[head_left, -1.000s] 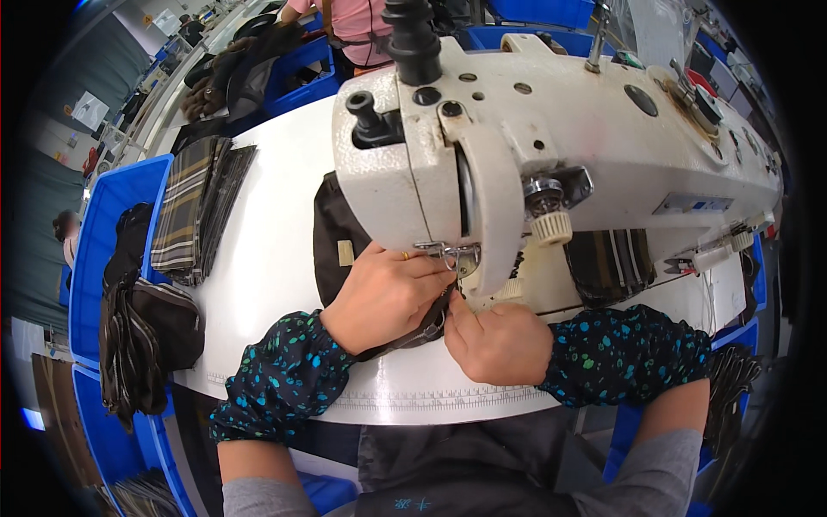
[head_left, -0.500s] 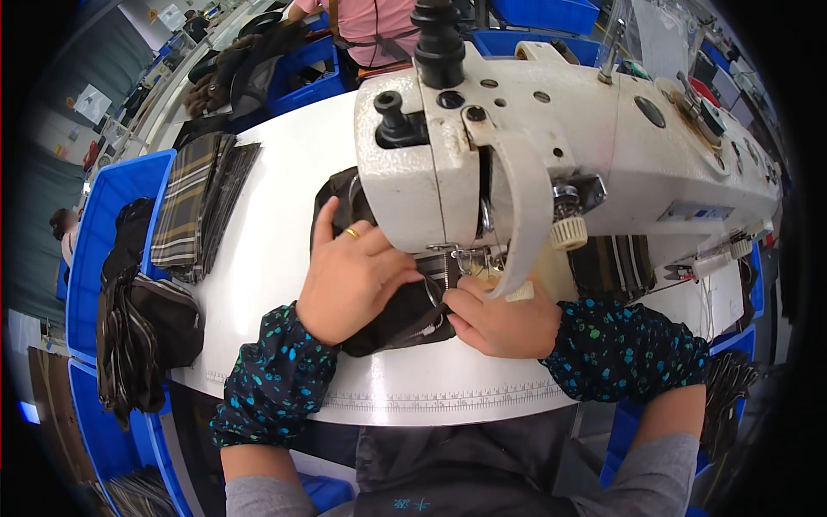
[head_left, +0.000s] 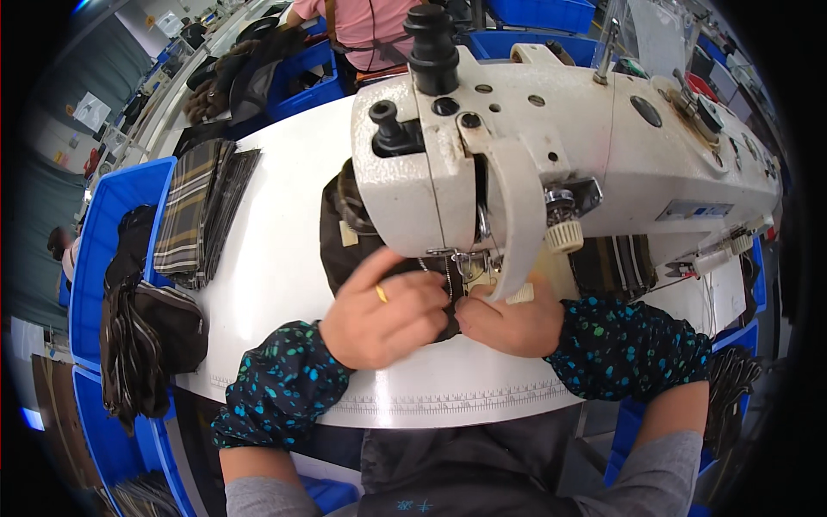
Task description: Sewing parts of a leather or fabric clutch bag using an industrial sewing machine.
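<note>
A dark brown fabric piece (head_left: 340, 258) with a zipper (head_left: 448, 274) lies under the needle area of a white sewing machine (head_left: 551, 129). A small pale tag (head_left: 348, 233) shows on its far left part. My left hand (head_left: 388, 314), slightly blurred and wearing a ring, is closed over the fabric's near left part with bent fingers; their tips are partly hidden. At the fabric's right edge, just before the presser foot (head_left: 469, 263), my right hand (head_left: 512, 319) pinches it between thumb and fingers.
Striped fabric panels (head_left: 194, 211) are stacked at the left, beside a blue bin (head_left: 103, 258) with dark zippered pieces (head_left: 142, 336) hanging over it. More striped fabric (head_left: 612, 265) lies under the machine arm. A ruler strip (head_left: 448, 402) follows the table's near edge. Someone in pink (head_left: 370, 30) sits beyond.
My left hand has moved down and to the right across the fabric, its fingers more bent. The fabric's near part has drawn in, and the pale tag now shows. My right hand stays nearly in place.
</note>
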Demonstrator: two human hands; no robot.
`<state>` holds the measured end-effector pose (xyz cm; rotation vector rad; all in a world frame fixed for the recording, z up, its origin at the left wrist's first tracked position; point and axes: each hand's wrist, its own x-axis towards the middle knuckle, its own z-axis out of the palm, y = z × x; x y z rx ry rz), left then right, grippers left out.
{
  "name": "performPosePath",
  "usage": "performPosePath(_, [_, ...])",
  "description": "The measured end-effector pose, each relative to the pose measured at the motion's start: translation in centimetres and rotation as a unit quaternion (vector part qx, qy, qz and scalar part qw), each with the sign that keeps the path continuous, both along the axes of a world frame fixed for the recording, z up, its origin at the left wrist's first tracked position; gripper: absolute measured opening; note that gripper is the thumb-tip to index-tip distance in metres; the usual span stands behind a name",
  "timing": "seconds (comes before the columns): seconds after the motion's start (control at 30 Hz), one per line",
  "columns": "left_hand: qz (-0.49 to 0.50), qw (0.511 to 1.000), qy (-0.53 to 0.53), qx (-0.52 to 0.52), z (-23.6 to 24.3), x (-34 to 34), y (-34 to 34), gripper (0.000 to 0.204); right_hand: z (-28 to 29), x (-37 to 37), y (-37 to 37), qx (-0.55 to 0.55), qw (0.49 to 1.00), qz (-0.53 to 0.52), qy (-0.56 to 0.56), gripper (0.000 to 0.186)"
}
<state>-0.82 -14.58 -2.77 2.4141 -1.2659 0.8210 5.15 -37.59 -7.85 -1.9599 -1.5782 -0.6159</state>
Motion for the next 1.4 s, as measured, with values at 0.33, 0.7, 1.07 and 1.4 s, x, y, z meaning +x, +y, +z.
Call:
performPosePath(0.33, [0.169,0.972,0.143,0.084,-0.8,-0.1,-0.8,0.035,0.1,-0.3,-0.2,0.061,0.997,-0.040,0.018,0.017])
performPosePath(0.7, [0.157,0.985,0.024,0.060,-0.1,-1.7,-0.6,0.018,0.5,-2.0,-0.6,-0.048,0.991,-0.101,-0.075,0.008])
performPosePath(1.07, [0.172,0.973,0.093,0.123,0.5,-3.4,-2.4,0.031,1.0,-5.2,-0.6,-0.159,0.987,-0.038,0.009,0.026])
performPosePath(1.4, [0.146,0.969,0.195,0.051,-0.6,-2.7,-2.7,0.029,1.1,-6.4,-0.9,-0.201,0.977,-0.066,-0.028,0.043])
